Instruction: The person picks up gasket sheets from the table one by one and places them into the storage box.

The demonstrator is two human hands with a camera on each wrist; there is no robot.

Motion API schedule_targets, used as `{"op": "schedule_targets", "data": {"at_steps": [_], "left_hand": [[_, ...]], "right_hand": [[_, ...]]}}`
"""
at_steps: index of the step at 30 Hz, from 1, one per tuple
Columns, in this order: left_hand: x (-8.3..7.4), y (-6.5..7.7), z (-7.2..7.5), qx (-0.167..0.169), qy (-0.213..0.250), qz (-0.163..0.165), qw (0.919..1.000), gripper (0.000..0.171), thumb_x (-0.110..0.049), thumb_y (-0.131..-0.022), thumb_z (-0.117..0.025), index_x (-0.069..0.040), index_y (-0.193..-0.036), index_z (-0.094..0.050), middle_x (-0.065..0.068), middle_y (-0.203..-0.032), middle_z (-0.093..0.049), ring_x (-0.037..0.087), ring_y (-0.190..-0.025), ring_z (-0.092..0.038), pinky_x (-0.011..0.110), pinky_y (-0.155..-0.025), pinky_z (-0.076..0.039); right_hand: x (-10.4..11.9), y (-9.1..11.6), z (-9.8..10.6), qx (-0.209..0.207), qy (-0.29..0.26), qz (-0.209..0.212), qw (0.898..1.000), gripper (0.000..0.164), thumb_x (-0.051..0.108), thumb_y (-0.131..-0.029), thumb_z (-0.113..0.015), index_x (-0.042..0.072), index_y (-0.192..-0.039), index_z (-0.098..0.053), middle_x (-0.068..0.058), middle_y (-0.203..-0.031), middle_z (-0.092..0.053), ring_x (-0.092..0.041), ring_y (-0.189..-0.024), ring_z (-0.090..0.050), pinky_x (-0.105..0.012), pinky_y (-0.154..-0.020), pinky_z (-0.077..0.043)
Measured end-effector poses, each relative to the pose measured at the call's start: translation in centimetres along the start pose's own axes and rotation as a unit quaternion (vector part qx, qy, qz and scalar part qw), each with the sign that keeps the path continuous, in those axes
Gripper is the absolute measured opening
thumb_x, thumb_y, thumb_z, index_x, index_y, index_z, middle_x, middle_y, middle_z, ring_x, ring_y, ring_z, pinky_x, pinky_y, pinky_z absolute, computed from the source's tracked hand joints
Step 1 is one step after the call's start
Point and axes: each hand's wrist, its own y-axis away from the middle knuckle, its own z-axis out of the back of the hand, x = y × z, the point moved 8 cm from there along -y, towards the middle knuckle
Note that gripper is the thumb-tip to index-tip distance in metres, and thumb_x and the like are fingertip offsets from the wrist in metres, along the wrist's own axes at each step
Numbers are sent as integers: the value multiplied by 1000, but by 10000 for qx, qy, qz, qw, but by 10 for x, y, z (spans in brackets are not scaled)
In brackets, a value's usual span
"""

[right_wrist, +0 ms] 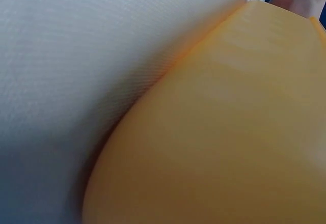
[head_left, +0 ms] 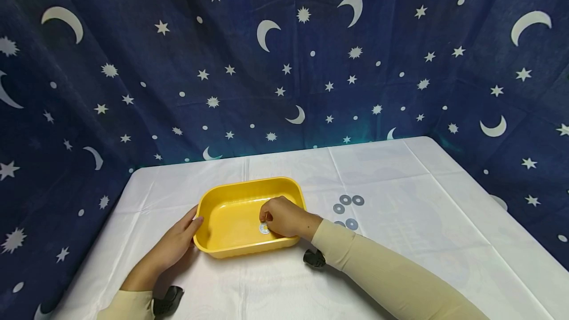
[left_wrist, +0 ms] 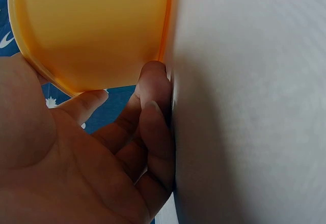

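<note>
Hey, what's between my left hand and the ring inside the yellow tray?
In the head view, only the bare inside of the yellow tray lies between your left hand and the ring.

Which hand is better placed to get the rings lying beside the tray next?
Likely the right hand: it is nearer the rings, while the left hand holds the tray at its opposite end.

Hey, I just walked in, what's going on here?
A person's left hand grips one end of a yellow tray on a white cloth. Their right hand is inside it, at a silvery ring; whether it pinches the ring is unclear. More rings lie on the cloth, to the tray's right.
</note>
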Motion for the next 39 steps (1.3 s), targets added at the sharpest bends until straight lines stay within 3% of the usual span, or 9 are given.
{"op": "schedule_targets", "data": {"at_steps": [3,6,10,13,20,28,39], "left_hand": [[0,0,0,-25,-32,33,10000,66,-50,-107,-32,-17,-162,-15,21,-158,-37,38,-134,-47,62,-114,-34],[0,-1,0,-69,-88,42,9999,65,-49,-107,-34,-17,-161,-17,20,-148,-49,30,-119,-55,51,-105,-44],[-2,-3,-1,-67,-97,4,9999,64,-48,-107,-35,-18,-161,-19,18,-142,-54,28,-115,-55,49,-103,-44],[-2,-4,-3,-20,-75,-5,10000,64,-50,-107,-35,-19,-161,-19,18,-145,-52,30,-120,-54,57,-109,-40],[-3,-3,-3,-4,-138,75,9999,66,-51,-107,-34,-18,-162,-16,18,-147,-50,30,-119,-54,59,-110,-39],[-2,-1,-2,82,-35,25,10000,67,-50,-107,-33,-18,-162,-14,20,-162,-31,41,-141,-40,67,-118,-24],[-4,1,0,80,48,-177,9998,64,-45,-109,-31,-15,-162,-13,20,-165,-22,44,-151,-22,64,-120,-14]], "right_hand": [[2,2,4,-199,96,53,9997,12,5,-90,-69,7,-100,-75,1,-83,-65,-10,-73,-52,-19,-71,-46],[5,8,12,-699,191,148,9973,13,14,-92,-69,11,-104,-73,2,-86,-61,-10,-72,-51,-19,-68,-45],[7,22,28,-1511,-123,332,9879,12,20,-93,-68,13,-102,-71,5,-86,-58,-10,-72,-51,-18,-64,-46],[5,35,40,-1795,-520,532,9809,11,18,-92,-68,11,-101,-71,7,-85,-59,-11,-75,-53,-19,-66,-48],[-8,66,63,-2035,-805,794,9725,10,12,-92,-68,11,-101,-71,6,-85,-61,-10,-78,-55,-22,-68,-52],[-33,91,80,-2322,-887,285,9682,12,9,-91,-70,14,-102,-72,7,-86,-61,-9,-78,-55,-21,-66,-50],[-66,96,79,-2202,-943,-151,9708,10,10,-94,-67,11,-103,-72,6,-84,-60,-10,-77,-54,-22,-67,-50]]}}
